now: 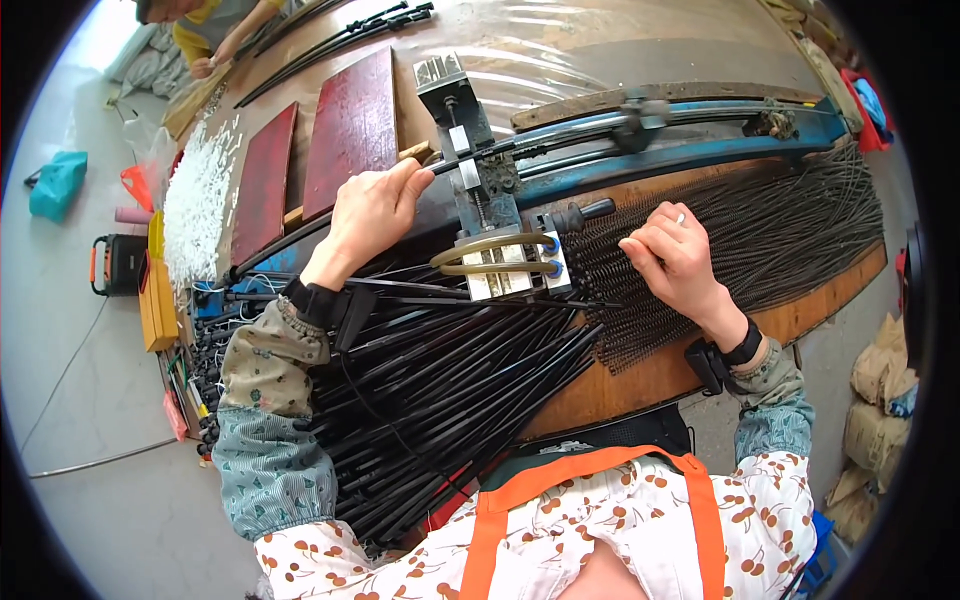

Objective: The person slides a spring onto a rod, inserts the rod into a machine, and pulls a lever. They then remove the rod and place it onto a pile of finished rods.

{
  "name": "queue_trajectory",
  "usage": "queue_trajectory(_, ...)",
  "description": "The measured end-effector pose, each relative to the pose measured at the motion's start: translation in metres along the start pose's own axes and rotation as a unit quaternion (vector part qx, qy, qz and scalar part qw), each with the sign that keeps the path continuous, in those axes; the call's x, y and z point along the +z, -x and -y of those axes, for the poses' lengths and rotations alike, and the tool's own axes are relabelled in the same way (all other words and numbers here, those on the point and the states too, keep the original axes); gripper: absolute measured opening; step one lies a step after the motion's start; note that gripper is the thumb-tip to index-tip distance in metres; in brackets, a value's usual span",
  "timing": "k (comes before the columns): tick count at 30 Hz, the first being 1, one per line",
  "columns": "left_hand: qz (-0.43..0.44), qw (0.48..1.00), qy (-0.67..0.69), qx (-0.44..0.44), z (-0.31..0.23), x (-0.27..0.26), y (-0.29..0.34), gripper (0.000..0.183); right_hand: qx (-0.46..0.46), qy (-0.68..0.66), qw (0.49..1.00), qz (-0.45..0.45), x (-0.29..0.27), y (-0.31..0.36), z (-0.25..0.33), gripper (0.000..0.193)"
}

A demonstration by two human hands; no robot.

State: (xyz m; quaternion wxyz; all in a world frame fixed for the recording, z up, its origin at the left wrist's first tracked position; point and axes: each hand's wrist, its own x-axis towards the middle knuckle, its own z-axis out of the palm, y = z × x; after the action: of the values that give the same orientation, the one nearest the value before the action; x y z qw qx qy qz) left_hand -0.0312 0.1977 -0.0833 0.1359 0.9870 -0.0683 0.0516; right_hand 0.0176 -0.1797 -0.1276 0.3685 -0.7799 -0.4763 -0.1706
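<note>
One worktop (690, 55), brown, running left to right; one spread of dark spring-like coils (760, 240), right; one bundle of black rods (450, 400), near left; one blue beam (665, 165), extending far right; one single black rod (300, 237), slanting from left to centre, under the left hand; two red boards (357, 125), far left; one heap of small white pieces (198, 205), left; one metal fixture (490, 215), centre, with looped hoses

Left hand (372, 208): fingers closed around the single rod, just left of the fixture; right hand (675, 255): fingers curled shut above the coils, contents, if any, cannot be told
</note>
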Motion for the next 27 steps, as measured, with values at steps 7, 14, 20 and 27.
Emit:
queue_trajectory(7,-0.019,1.000,-0.011,0.004,0.002,0.002,0.002,0.031,0.069,0.021,0.997,0.006,0.010,-0.005,0.000,0.015)
queue_trajectory(14,-0.035,0.999,-0.022,-0.004,-0.001,-0.001,0.003,0.032,0.110,-0.073,0.991,-0.021,0.031,-0.028,0.001,0.027)
queue_trajectory(20,-0.056,0.998,-0.033,0.021,-0.003,0.011,0.007,0.030,0.186,-0.162,0.963,0.106,0.016,-0.012,0.001,0.024)
queue_trajectory(27,-0.115,0.983,-0.093,0.111,0.003,0.008,-0.010,0.016,0.237,-0.132,0.955,0.119,0.016,-0.034,-0.014,0.025)
